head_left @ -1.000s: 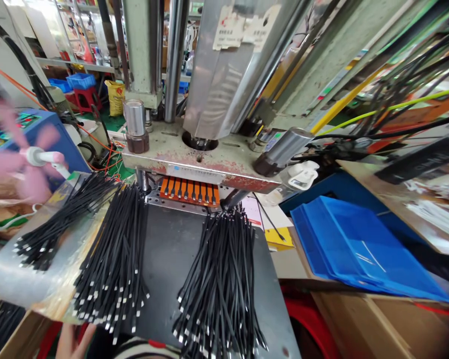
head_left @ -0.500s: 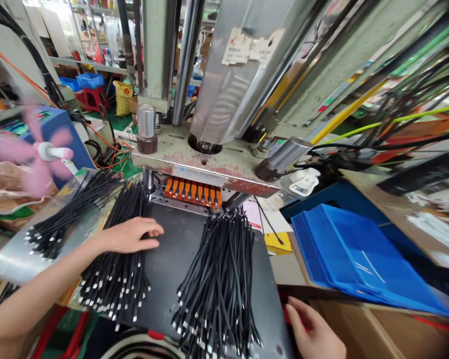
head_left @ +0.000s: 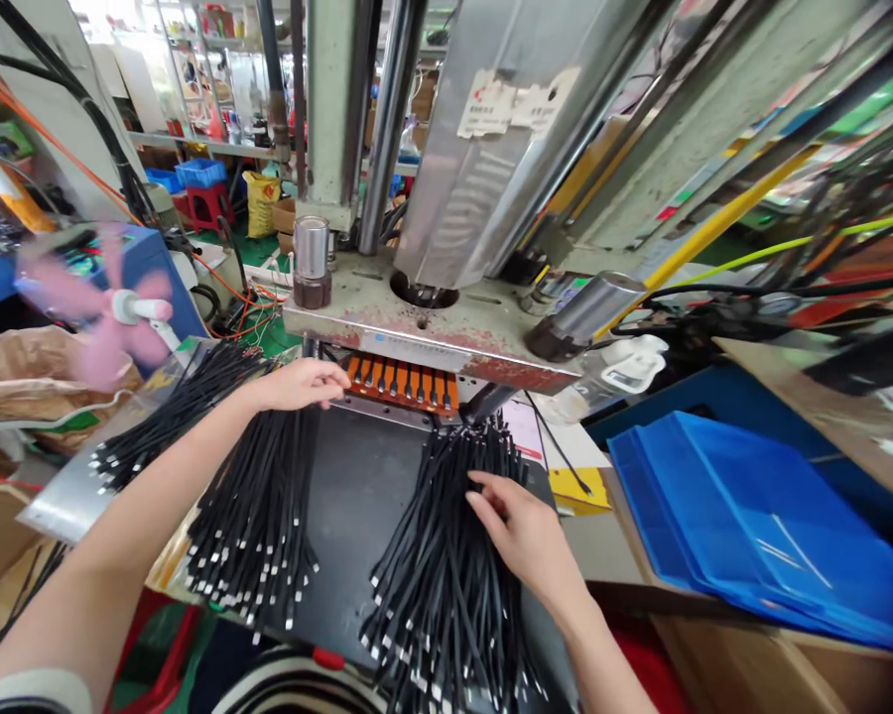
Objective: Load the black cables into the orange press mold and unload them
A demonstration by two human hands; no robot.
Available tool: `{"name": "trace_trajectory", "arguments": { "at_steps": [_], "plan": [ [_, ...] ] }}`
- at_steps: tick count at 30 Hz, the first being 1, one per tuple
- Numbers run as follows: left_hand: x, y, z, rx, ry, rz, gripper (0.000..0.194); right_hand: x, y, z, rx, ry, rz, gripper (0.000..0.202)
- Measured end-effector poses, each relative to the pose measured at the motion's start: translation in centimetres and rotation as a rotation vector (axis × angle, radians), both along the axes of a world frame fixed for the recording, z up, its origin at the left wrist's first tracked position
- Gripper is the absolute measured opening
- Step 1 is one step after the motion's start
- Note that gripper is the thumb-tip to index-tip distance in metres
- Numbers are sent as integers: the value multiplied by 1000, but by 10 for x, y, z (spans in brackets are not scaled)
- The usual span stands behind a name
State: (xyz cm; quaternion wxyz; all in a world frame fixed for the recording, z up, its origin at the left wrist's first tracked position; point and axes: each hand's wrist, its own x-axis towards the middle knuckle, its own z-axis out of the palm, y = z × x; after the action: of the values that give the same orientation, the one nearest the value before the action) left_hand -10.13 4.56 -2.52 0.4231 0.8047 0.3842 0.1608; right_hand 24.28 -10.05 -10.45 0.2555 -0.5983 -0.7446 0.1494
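Observation:
My left hand (head_left: 303, 385) reaches to the left end of the orange mould (head_left: 398, 385) inside the press, its fingers loosely stretched and nothing visible in them. Several short black cable ends lie side by side in the mould's slots. Above the right bundle of black cables (head_left: 446, 565) is my right hand (head_left: 519, 524), thumb and forefinger slightly apart; whether the fingertips touch a cable cannot be told. A middle bundle of black cables (head_left: 257, 526) lies under my left forearm, its silvery connectors toward me. Further left is another cable bundle (head_left: 186, 407), partly hidden by the forearm.
The press's heavy upper plate (head_left: 417, 342) hangs over the mould between steel columns. A pink fan (head_left: 123, 307) spins at the left. Blue plastic trays (head_left: 759, 526) lie at the right, by a white bottle (head_left: 635, 364). Bundles rest on a dark metal table (head_left: 346, 496).
My left hand has moved from above the middle bundle forward to the mould's edge. My right hand has risen from beside the table onto the right bundle. The view has shifted slightly.

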Motion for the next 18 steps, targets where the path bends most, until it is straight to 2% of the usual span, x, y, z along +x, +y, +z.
{"name": "trace_trajectory", "arguments": {
  "at_steps": [3,5,7,10,13,18],
  "plan": [
    [-15,-17,-17,294,334,156,14,-31,29,11,-112,-228,151,32],
    [-11,-30,-32,464,533,239,14,-50,41,19,-210,-415,180,27],
    [-1,-41,-45,531,690,325,24,-63,48,25,-277,-558,153,22],
    [16,-48,-55,516,832,435,33,-69,47,29,-316,-633,72,15],
    [22,-45,-56,486,849,458,29,-58,38,23,-308,-515,-43,16],
    [16,-39,-58,473,808,458,28,-34,19,5,-197,-11,-208,28]
  ]
}}
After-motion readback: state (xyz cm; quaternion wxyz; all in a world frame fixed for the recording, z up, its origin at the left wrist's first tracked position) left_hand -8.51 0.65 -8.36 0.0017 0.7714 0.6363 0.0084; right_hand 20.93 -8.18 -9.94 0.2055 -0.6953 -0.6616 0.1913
